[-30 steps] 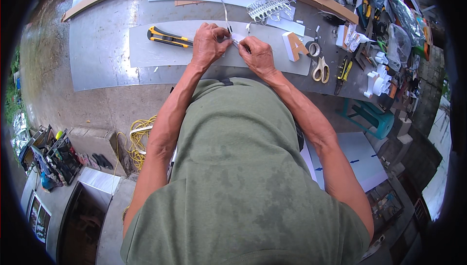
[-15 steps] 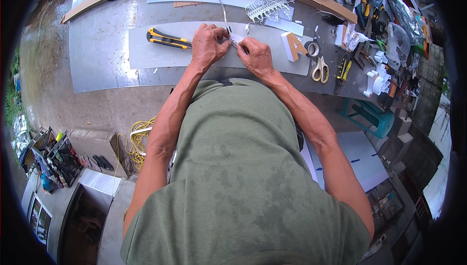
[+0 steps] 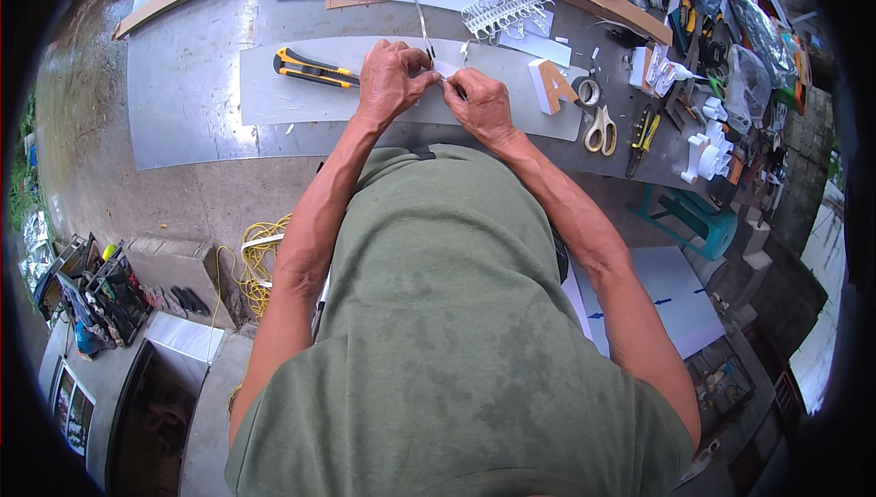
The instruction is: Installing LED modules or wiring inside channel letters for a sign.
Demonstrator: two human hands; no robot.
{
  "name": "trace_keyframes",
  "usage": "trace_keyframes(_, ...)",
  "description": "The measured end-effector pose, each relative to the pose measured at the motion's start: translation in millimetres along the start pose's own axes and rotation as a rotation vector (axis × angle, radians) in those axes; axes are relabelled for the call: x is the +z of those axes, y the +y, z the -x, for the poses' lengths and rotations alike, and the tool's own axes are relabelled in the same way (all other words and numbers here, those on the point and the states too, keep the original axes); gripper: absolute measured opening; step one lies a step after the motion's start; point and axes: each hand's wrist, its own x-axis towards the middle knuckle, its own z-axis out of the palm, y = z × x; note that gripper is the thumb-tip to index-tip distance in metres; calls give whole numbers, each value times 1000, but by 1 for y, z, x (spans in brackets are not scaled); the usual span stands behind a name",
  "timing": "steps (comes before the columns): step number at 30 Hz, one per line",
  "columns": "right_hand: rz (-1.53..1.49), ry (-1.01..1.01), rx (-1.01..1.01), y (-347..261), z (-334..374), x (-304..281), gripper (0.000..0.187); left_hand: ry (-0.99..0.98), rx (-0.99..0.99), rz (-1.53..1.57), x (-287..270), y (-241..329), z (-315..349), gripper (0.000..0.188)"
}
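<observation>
Head view: both hands (image 3: 438,86) on small white piece (image 3: 447,69)

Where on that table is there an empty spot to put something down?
The left end of the grey tabletop is bare, out past the yellow utility knife. The grey sheet below that knife is free too. The right end is crowded: scissors, a tape roll, a block letter and heaps of tools. Both hands work mid-table.
</observation>
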Motion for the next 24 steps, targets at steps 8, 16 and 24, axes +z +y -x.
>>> trace_keyframes(8, -101, -35, 36, 2, 2, -7, 18, 10, -31, 27, 3, 0, -1, 22)
trace_keyframes(16, -128, -69, 25, 2, 2, -11, 19, -12, -36, -23, 2, 1, -3, 25)
trace_keyframes(24, -109, -55, -19, 5, 3, -7, 18, -15, -42, -27, 1, 3, -3, 26)
